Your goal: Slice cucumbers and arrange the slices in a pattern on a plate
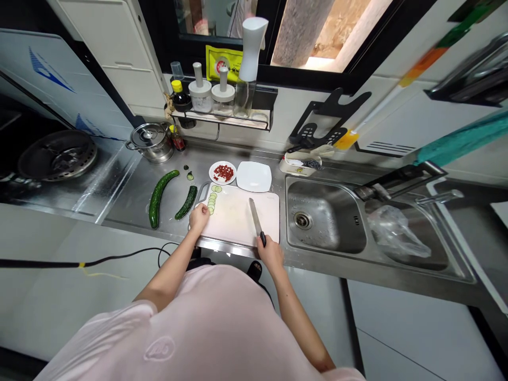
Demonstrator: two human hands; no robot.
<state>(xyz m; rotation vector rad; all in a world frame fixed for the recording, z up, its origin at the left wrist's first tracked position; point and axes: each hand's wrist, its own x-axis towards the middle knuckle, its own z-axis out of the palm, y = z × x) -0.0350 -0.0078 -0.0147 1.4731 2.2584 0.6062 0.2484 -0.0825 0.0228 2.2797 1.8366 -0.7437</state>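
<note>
beside left hand (199,217), cucumber slices (212,199)

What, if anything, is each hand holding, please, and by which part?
Right hand: knife, by its black handle. Left hand: beside cucumber slices; any hold is unclear.

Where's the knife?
In the head view, the knife is in the right hand, over the right part of the board, left of the sink.

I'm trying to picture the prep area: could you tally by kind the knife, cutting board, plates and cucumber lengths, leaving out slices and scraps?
Knife: 1
Cutting board: 1
White plates: 2
Cucumber lengths: 2
Total: 6
</note>
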